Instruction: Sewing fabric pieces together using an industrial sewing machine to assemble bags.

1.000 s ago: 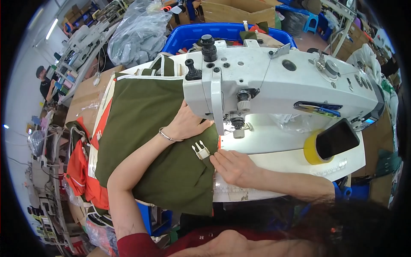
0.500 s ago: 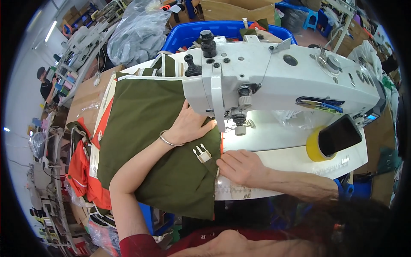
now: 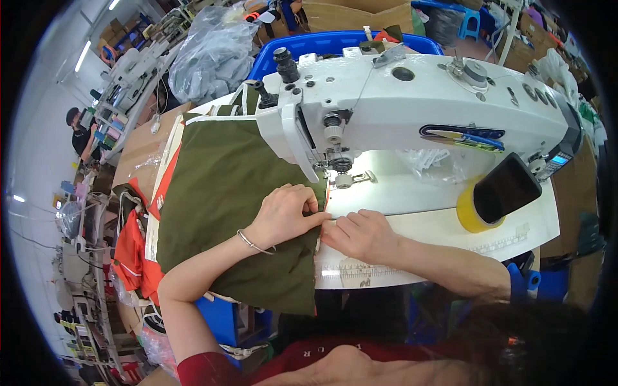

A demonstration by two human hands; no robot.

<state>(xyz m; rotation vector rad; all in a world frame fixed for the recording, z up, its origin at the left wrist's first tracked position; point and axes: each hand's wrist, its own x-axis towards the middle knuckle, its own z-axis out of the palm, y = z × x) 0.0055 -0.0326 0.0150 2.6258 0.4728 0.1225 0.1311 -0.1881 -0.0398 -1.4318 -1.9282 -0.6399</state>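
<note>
olive fabric (image 3: 219,167): kinda creased, white-trimmed far edge, spread on the desk (image 3: 425,230) by the sewing machine (image 3: 380,96)
left hand (image 3: 283,212): fingers half-curled on it, can't tell if gripping
right hand (image 3: 360,237): fingers pinched on its edge

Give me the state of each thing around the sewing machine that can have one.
Green fabric: spread out, overhanging the table
Left hand: fingers bent, on the fabric
Right hand: fingers closed at the fabric's edge
Machine display: lit
Phone: screen dark, tilted at the yellow tape roll
Blue bin: open
</note>
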